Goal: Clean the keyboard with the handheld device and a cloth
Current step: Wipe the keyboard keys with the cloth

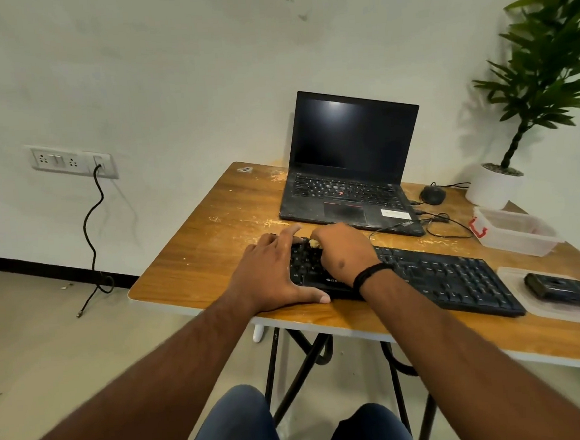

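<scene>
From the head view, the keyboard [423, 275] lies near the table [195, 260] front edge. The left hand [271, 272] rests flat, fingers spread, steadying its left end. The right hand [344, 250] curls around a small yellowish wad [314, 242], perhaps the cloth, pressed onto the upper-left keys. A dark handheld device [561, 289] lies unheld on a tray to the right, so cleaning seems only partway.

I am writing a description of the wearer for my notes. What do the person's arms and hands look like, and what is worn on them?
Both forearms are bare, with no sleeves in view. The left hand wears nothing, no ring or watch visible. The right hand has a thin black band around its wrist. No gloves on either hand.
</scene>
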